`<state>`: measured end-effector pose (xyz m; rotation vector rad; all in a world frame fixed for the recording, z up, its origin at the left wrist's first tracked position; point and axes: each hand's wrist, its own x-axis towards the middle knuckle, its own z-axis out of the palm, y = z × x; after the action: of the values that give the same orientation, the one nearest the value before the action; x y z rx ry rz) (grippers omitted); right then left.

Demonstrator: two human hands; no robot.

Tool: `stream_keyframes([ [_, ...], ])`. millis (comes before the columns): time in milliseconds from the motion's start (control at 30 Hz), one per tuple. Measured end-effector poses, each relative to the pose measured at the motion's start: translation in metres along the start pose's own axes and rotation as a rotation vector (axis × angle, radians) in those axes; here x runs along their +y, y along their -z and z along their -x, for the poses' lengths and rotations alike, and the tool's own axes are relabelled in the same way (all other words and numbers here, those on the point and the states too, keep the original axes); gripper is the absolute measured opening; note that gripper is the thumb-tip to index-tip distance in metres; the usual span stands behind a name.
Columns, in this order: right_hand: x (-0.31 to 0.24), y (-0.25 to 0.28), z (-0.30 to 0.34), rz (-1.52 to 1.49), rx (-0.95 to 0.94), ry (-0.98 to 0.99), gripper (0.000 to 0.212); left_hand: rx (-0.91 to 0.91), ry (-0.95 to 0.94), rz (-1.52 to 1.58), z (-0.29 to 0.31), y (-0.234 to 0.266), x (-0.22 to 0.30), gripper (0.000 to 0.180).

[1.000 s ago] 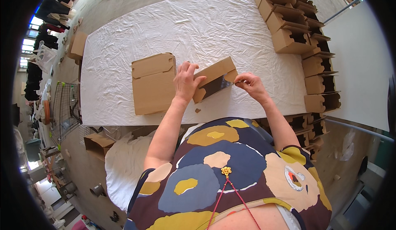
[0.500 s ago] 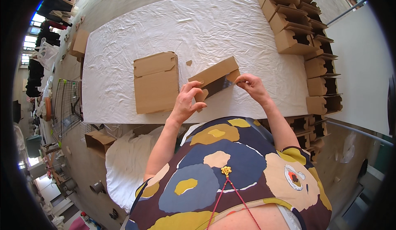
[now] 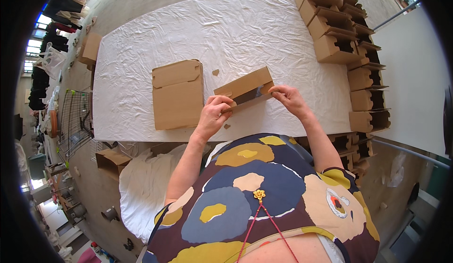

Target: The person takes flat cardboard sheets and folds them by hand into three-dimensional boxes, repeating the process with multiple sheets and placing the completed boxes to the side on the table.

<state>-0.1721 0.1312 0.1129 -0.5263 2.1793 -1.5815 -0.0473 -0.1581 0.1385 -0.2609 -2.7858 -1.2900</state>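
— How many boxes are in play near the hands?

— 2. The left hand [image 3: 213, 116] and right hand [image 3: 289, 97] share 1 half-folded cardboard box [image 3: 244, 89], a long brown corrugated piece held just above the near edge of the surface [image 3: 141, 64]. The left fingers [image 3: 225, 108] are curled narrow and pinch its lower left corner; the right fingers [image 3: 276, 91] are closed on its right end. A dark strip shows inside the box between the 2 sets of fingers.

— And the second?

— 1 flat cardboard mailer [image 3: 178, 94], rectangular, matte brown, with a tucked flap along its far edge. It lies just left of the left fingers, not touching them.

— Anything smaller?

— 2 small cardboard scraps [image 3: 215, 72]: 1 beyond the left fingers, 1 below them at the surface edge.

— What covers the surface?

— 1 sheet of white crinkled paper, creased all over.

— Further off?

— A row of folded boxes [image 3: 336, 48], well to the right of the right fingers, open-topped and stacked close; I count at least 9, though the far ones blur together. 1 more open carton [image 3: 111, 161] sits on the floor, below left.
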Motion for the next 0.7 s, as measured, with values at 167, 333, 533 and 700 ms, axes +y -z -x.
stream_keyframes([
  [167, 0.014, -0.024, -0.003, 0.146, 0.239, 0.068, 0.02, 0.203, 0.173, 0.156, -0.006, -0.012, 0.009, 0.043],
  [333, -0.005, -0.039, 0.002, 0.337, 0.384, 0.081, 0.026, 0.326, 0.237, 0.153, -0.007, -0.019, 0.004, 0.069],
  [533, -0.01, -0.033, -0.01, 0.424, 0.418, 0.037, 0.039, 0.442, 0.288, -0.015, -0.004, -0.033, -0.015, 0.078],
  [700, 0.017, -0.028, -0.036, 0.127, 0.302, -0.141, 0.043, 0.39, 0.467, 0.728, -0.002, -0.049, -0.027, 0.062],
])
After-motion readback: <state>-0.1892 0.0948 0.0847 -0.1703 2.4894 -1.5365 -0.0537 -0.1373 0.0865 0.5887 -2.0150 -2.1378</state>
